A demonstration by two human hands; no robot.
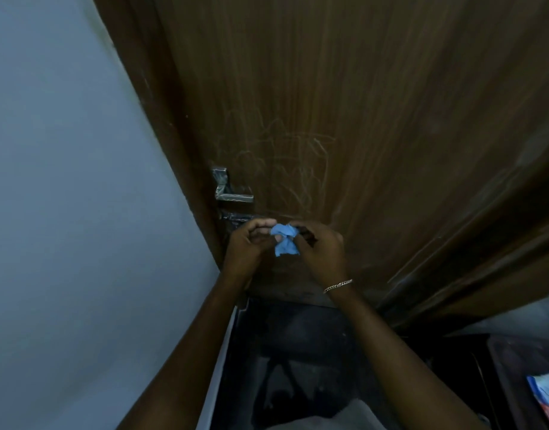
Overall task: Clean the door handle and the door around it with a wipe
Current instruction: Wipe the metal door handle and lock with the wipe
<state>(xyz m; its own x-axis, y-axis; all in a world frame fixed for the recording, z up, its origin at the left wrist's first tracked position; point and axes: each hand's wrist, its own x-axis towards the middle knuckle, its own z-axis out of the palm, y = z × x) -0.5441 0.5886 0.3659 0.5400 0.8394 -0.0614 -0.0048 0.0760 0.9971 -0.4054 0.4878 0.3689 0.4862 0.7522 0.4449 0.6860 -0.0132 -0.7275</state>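
Note:
A brown wooden door (pixel 344 119) fills the upper middle of the head view, with pale scribble marks near its latch side. Its metal lever handle (pixel 231 192) sits at the door's left edge. Just below the handle, my left hand (pixel 247 243) and my right hand (pixel 321 249) hold a crumpled blue wipe (pixel 284 238) between their fingertips, in front of the door. Both hands pinch the wipe; neither touches the handle. The lock plate under the handle is partly hidden by my left hand.
A pale grey-blue wall (pixel 65 181) stands left of the door. A dark floor (pixel 298 352) lies below. At the lower right a dark surface (pixel 515 367) carries a blue-white-red packet (pixel 546 398). A chain bracelet (pixel 337 285) circles my right wrist.

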